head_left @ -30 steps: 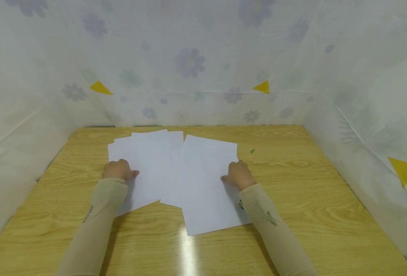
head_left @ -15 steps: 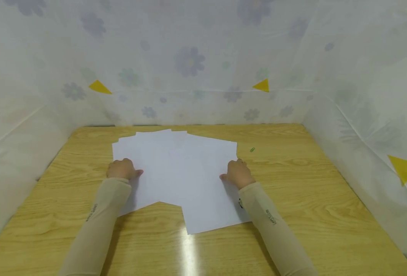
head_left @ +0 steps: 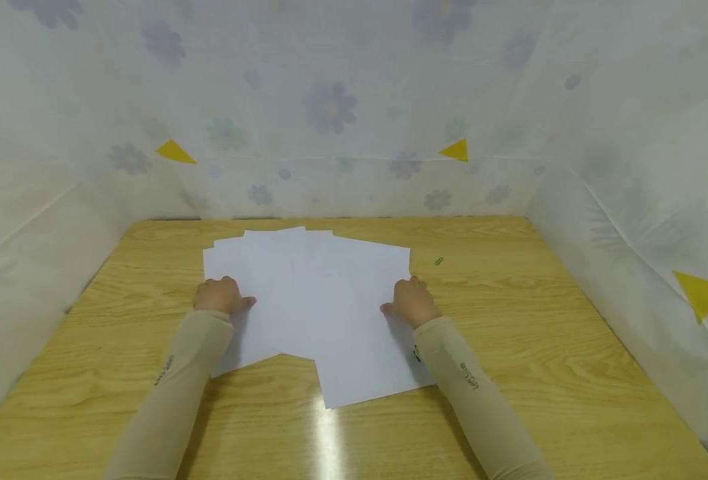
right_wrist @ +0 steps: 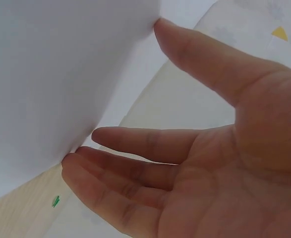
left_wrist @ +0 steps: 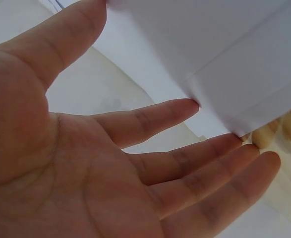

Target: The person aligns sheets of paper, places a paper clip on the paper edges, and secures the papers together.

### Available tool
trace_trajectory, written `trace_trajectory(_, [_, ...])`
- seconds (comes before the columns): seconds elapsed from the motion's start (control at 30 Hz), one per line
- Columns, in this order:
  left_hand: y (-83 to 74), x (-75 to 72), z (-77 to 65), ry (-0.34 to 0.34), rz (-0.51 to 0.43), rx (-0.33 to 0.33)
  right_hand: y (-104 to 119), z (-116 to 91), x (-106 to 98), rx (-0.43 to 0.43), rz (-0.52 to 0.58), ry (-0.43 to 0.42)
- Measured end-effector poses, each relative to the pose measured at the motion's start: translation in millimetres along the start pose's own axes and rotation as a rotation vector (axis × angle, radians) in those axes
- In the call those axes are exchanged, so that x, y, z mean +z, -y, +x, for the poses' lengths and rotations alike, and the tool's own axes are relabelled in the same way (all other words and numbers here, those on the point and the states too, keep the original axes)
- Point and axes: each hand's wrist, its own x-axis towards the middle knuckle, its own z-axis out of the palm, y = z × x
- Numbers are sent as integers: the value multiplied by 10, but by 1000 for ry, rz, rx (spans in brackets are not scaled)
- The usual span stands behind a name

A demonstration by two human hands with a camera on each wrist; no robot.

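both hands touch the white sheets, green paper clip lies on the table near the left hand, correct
Not the left hand: the head view shows the green paper clip on the table near the right hand. Both hands do touch the white sheets.

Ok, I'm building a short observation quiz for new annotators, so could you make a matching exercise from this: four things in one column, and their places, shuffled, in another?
Things:
1. Bare left hand
2. Bare right hand
3. Small green paper clip
4. Overlapping white paper sheets

Places:
A. Lying on the wood-grain tabletop, apart from the paper
B. At the paper's side edge nearer the clip
C. Spread between the two hands
D. At the paper's side edge farther from the clip

Right pairs: 1-D, 2-B, 3-A, 4-C
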Motion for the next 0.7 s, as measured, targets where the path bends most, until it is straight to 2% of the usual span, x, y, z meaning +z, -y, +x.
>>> trace_trajectory(0.23, [-66, -6, -4, 12, 19, 9, 15, 9, 18, 1, 5, -1])
trace_trajectory(0.47, [-128, 21, 41, 41, 23, -19, 26, 27, 21, -4, 1, -9])
trace_trajectory(0.7, [-213, 36, 25, 32, 27, -37, 60, 32, 7, -14, -11, 2])
